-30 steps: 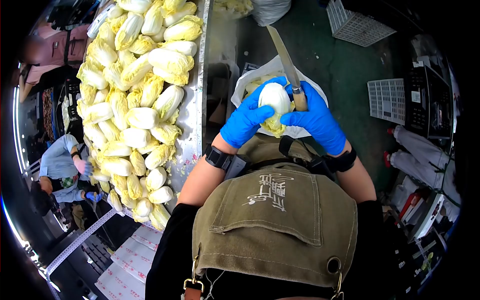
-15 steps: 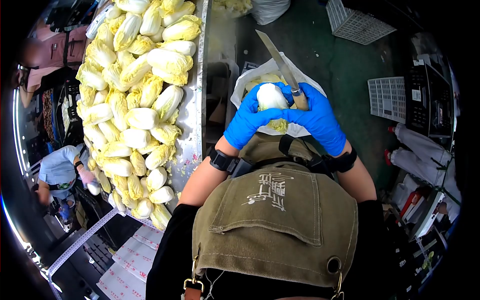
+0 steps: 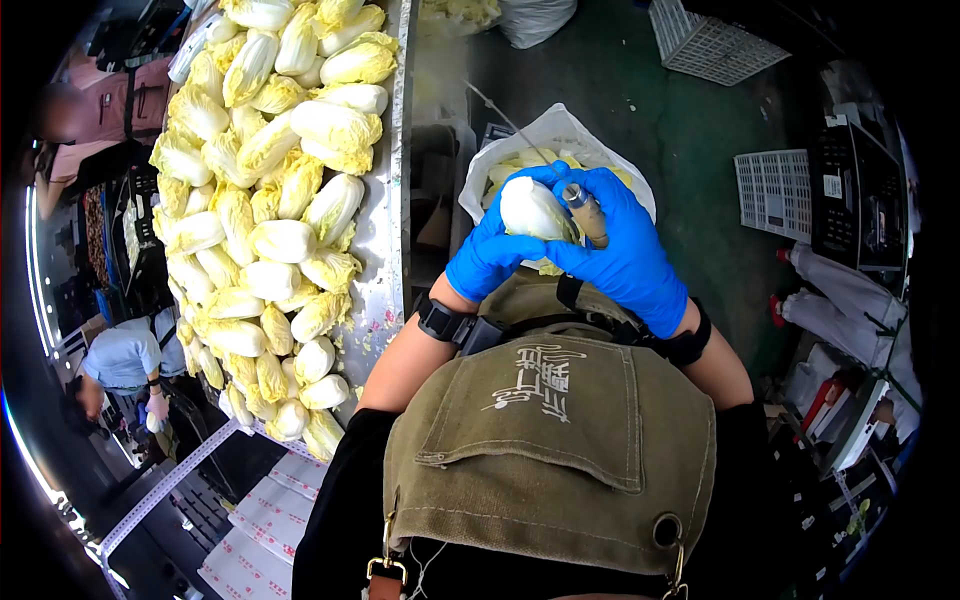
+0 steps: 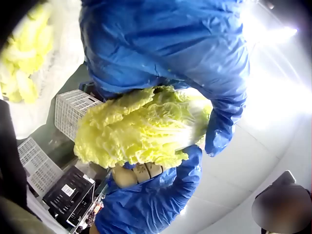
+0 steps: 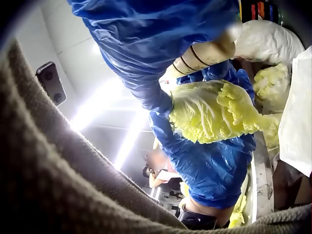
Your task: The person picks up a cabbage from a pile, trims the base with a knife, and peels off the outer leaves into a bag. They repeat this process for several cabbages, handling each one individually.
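A trimmed napa cabbage (image 3: 533,208), white at its base and yellow-green in the leaves, sits between the two blue-gloved hands in front of the apron. My left hand (image 3: 483,262) grips it from the left side with fingers curled round it. On the other side my right hand (image 3: 632,262) holds a knife by its wooden handle (image 3: 590,218), the thumb reaching over to the cabbage. The knife's blade (image 3: 508,120) points away to the upper left, seen nearly edge-on. Loose yellow leaves show on the cabbage (image 4: 141,130) in the left wrist view.
Below the hands stands a white bag (image 3: 563,122) with leaf scraps in it. A metal table (image 3: 392,190) on the left bears a heap of napa cabbages (image 3: 285,240). White crates (image 3: 773,195) stand at right. Two people (image 3: 125,355) are across the table.
The knife has swung from pointing up and away to pointing upper left, its blade now nearly edge-on. The cabbage has tilted, its white base turning left. The right thumb has moved onto the cabbage.
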